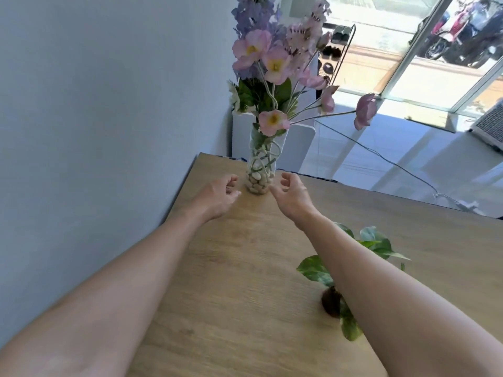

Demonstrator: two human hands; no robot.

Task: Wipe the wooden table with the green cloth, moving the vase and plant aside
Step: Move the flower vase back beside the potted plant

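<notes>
No text, label, brand, number or sign could be read anywhere in the view.

Upright pebble-filled glass vase [260, 170] at wooden table [245, 268] corner, leafy plant [351, 270] nearer

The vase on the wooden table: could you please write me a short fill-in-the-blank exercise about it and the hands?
1. The bottom of the glass vase is filled with pale ____.
2. The left hand and right hand are on either side of the vase, both ____.
3. The small plant lies partly under the ____ forearm.

Missing words: pebbles; open; right
</notes>
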